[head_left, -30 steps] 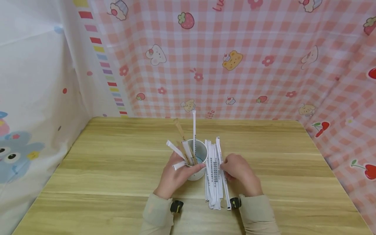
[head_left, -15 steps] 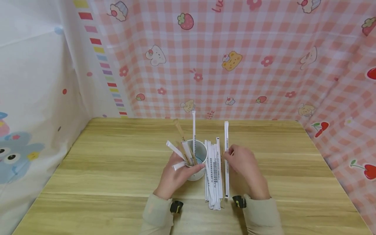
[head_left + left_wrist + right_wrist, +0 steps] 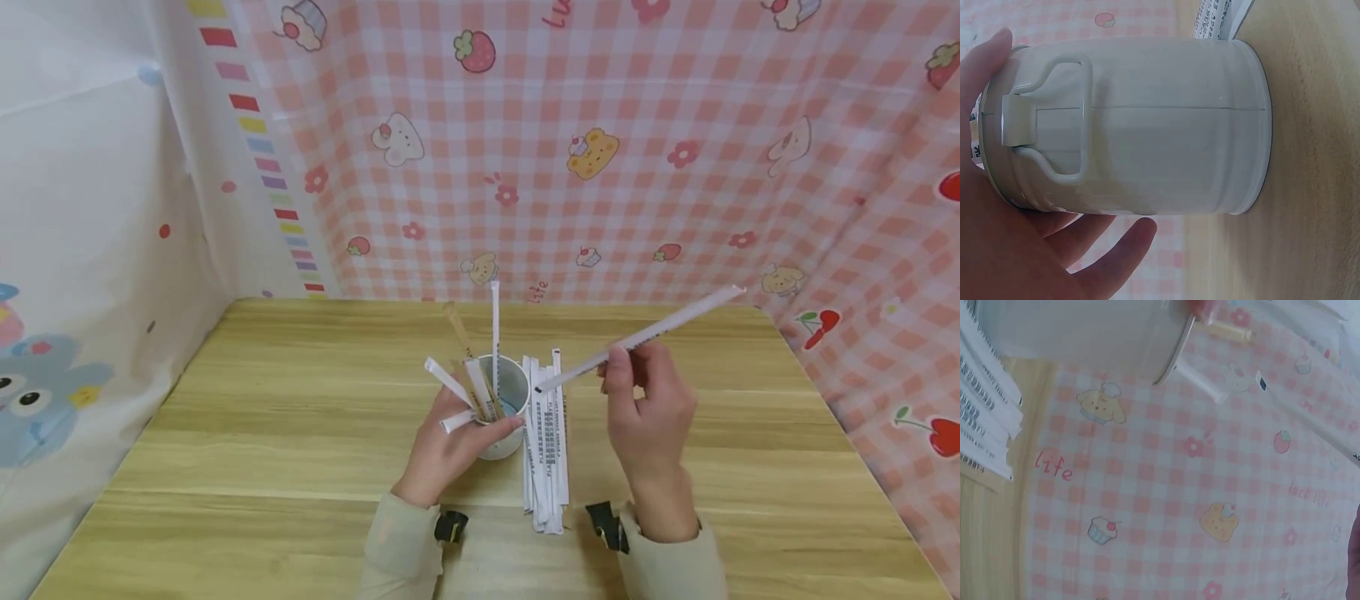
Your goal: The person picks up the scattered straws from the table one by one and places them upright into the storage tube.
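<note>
The white straw (image 3: 682,317) lay slantwise across the space to the right of the cup (image 3: 502,451), its long axis running from the far right down to the near left. Its lower, dark-marked end pointed at the cup's mouth and showed just beside the rim, over the upper part of the straw bundle (image 3: 545,454). How high that end was above the bundle was hard to judge from the head view, though it seemed raised clear of it.

The right hand (image 3: 651,408) pinched the straw partway along between thumb and fingers, with a long stretch reaching out beyond the grip, away from the cup. The left hand (image 3: 444,446) was the nearer to the cup: it held it from the left, thumb along the near rim and fingers round the other side.

The cup stood upright on the table (image 3: 262,417), between the left hand and the bundle. The straws already inside mostly leaned left, among them a brown straw (image 3: 460,331), while one white straw stood nearly upright. The right side of the mouth, the side facing the held straw's end, showed bare inner wall.
</note>
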`<act>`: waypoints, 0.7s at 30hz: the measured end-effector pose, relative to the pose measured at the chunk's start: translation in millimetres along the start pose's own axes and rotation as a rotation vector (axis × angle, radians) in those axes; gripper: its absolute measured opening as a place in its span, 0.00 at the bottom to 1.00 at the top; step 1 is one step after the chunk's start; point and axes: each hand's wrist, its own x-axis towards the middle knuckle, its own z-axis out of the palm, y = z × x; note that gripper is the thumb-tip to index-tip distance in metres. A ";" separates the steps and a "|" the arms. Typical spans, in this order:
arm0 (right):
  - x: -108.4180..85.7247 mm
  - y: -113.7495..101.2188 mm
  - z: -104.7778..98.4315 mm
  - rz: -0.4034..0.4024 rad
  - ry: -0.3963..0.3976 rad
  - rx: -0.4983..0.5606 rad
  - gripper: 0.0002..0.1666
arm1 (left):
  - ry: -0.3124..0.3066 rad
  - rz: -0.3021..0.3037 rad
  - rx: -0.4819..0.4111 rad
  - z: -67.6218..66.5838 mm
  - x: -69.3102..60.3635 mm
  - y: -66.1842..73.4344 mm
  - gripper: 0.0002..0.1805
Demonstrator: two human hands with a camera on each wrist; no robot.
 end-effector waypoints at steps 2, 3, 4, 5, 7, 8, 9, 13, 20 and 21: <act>-0.2 -4.8 2.6 -0.036 0.003 0.033 0.20 | 0.002 0.000 0.003 0.0 0.0 0.4 0.36; -1.0 -6.7 4.2 -0.051 -0.011 0.038 0.20 | -0.001 -0.003 0.006 -0.1 0.0 0.4 0.35; -1.9 -8.0 6.0 -0.067 -0.033 0.035 0.20 | -0.005 -0.004 0.007 -0.1 0.1 0.6 0.35; -3.2 -8.9 7.9 -0.080 -0.058 0.030 0.20 | -0.008 -0.007 0.010 -0.2 0.0 0.7 0.35; -6.5 -9.9 12.4 -0.105 -0.109 0.013 0.19 | -0.013 -0.011 0.011 -0.3 0.1 1.0 0.34; -8.3 -9.7 14.9 -0.117 -0.132 0.003 0.19 | -0.016 -0.014 0.012 -0.6 0.1 1.1 0.35; -10.0 -9.5 17.3 -0.128 -0.152 -0.007 0.18 | -0.018 -0.017 0.013 -0.9 0.1 1.3 0.34; -14.9 -8.7 25.5 -0.150 -0.205 0.001 0.16 | -0.018 -0.027 0.025 -1.5 -0.1 2.3 0.34; -18.8 -10.1 32.5 -0.172 -0.257 -0.022 0.18 | -0.036 -0.050 0.018 -1.9 -0.3 3.1 0.33; -19.6 -10.1 33.1 -0.175 -0.266 -0.032 0.18 | -0.038 -0.048 0.019 -1.9 -0.3 2.8 0.33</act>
